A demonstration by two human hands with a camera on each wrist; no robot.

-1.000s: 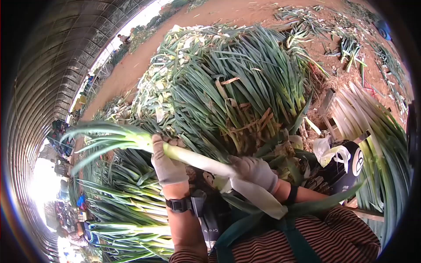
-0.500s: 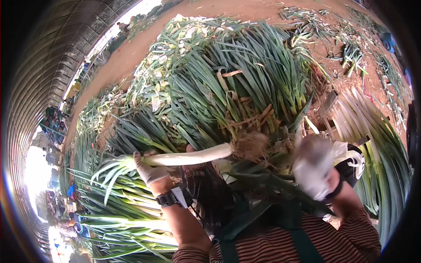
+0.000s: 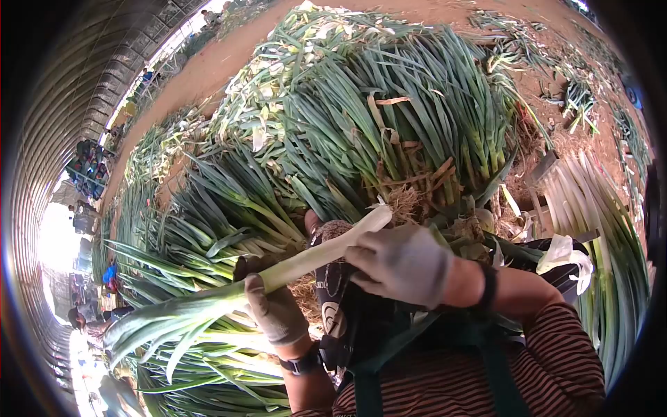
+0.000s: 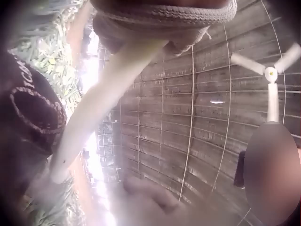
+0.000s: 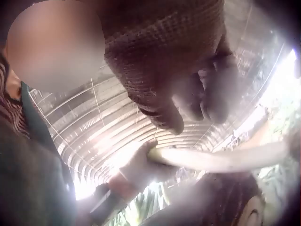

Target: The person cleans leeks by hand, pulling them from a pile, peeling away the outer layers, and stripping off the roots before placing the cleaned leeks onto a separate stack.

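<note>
A long leek (image 3: 313, 258) lies slantwise in front of the body, its green leaves at the lower left and its white end at the upper right. My gloved left hand (image 3: 276, 309) grips it where green meets white; the left wrist view shows that glove (image 4: 160, 23) round the pale stalk (image 4: 101, 99). Beside the white part is my gloved right hand (image 3: 410, 266), fingers loosely bent. In the right wrist view this hand (image 5: 174, 70) holds nothing, above and apart from the stalk (image 5: 225, 159). Whether the roots behind the white end are attached, I cannot tell.
A big heap of green leeks (image 3: 417, 104) lies ahead, with leaf scraps (image 3: 264, 90) behind it. More leeks (image 3: 208, 257) lie at the left. Pale-stemmed leeks (image 3: 590, 208) rest at the right, beside a metal blade (image 3: 542, 167). Dark printed legwear (image 3: 333, 306) is below the stalk.
My right hand has come back left from the far right to beside the stalk. The leek has tipped, its leafy end lower and its white end higher, with my left hand still gripping it.
</note>
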